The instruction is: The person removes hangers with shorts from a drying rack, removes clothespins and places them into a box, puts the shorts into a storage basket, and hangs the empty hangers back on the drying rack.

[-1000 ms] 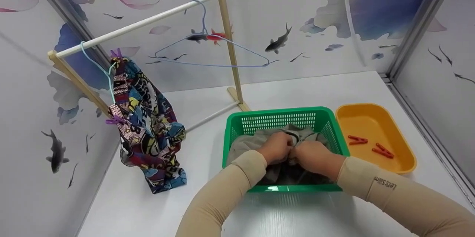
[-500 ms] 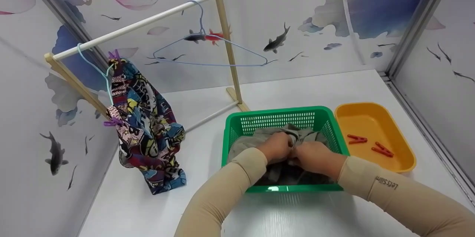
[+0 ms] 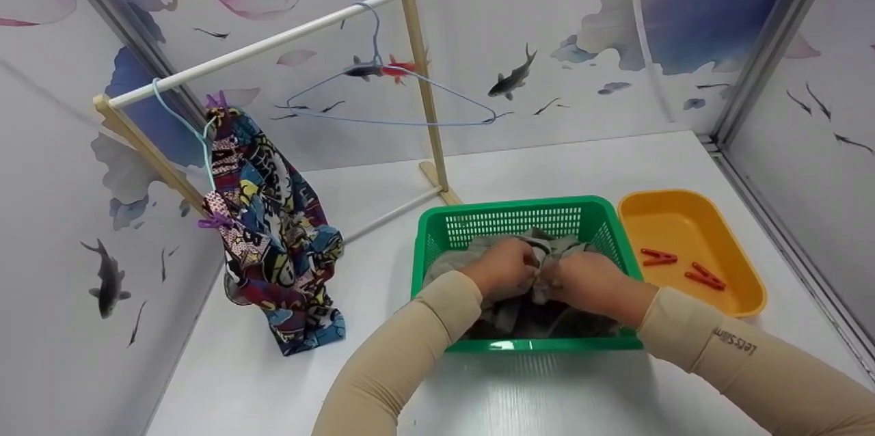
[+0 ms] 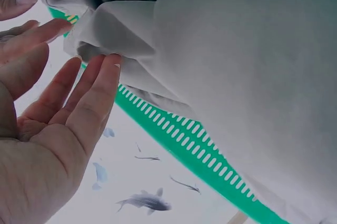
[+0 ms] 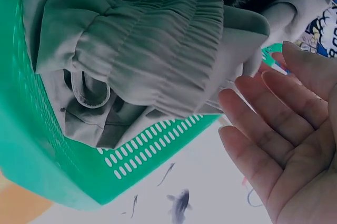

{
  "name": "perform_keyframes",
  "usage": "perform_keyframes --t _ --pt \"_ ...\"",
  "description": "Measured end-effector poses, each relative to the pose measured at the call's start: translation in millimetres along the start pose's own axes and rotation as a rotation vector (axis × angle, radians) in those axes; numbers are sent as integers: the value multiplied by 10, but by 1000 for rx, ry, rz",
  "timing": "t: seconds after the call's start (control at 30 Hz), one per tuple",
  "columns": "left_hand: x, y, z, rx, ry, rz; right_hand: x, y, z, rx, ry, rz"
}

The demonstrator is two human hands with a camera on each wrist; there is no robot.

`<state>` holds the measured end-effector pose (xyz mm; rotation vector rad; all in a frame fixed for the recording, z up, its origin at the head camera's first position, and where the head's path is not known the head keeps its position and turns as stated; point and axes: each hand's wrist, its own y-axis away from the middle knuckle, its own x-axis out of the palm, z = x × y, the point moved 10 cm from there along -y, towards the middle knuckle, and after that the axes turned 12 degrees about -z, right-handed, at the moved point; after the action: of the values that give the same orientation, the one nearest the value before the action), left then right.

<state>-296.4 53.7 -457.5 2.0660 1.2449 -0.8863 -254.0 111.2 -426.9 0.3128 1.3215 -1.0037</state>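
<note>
Grey pants [image 3: 448, 264] with a gathered elastic waistband [image 5: 174, 39] lie bunched in the green basket [image 3: 513, 347]. My left hand [image 3: 504, 266] is over their middle. In the left wrist view, the left hand's fingers [image 4: 100, 92] are nearly straight, with fingertips at a fold of the grey cloth [image 4: 237, 55]. Close beside it is my right hand [image 3: 591, 285]. Seen from the right wrist, its fingers [image 5: 258, 145] are loosely bent and spread by the waistband's edge, thumb apart. Neither wrist view shows cloth pinched. Dark fabric [image 3: 533, 318] shows below the hands.
A rack [image 3: 273, 39] stands at the left. On it hang a patterned garment [image 3: 273, 231], held by purple clips [image 3: 215, 221] on a light-green hanger [image 3: 181, 123], and a bare blue hanger [image 3: 389, 123]. Right of the basket, a yellow tray [image 3: 660, 210] holds two red clothespins [image 3: 704, 277].
Both hands stay over the pants. The right hand and forearm have shifted slightly right, and the left forearm slightly left. A bit of grey cloth now shows between the hands.
</note>
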Motion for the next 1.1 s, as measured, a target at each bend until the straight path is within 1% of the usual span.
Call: perform_keyframes --t 0.13,0.23,0.33,0.43,0.53,0.63,0.83,0.97,1.1 --pt "-73 23 -25 49 -11 -34 -91 3 -10 13 -33 -38" --pt "-126 54 -20 60 -6 -57 -157 10 -36 39 -32 -75" --pt "-173 99 4 53 -7 -75 -218 39 -71 70 -7 -104" --pt "-225 161 36 37 5 -91 -264 81 -117 124 9 -108" --pt "-286 232 64 32 28 -124 -301 116 -151 175 1 -109" --pt "-348 317 78 40 51 -165 -346 145 -165 206 3 -133" --pt "-460 486 77 78 10 -253 -404 206 -197 254 19 -188" --pt "-533 572 83 107 -44 -308 -442 259 -187 250 15 -229" --pt "-604 637 127 108 -107 -369 -475 313 -189 258 14 -258"
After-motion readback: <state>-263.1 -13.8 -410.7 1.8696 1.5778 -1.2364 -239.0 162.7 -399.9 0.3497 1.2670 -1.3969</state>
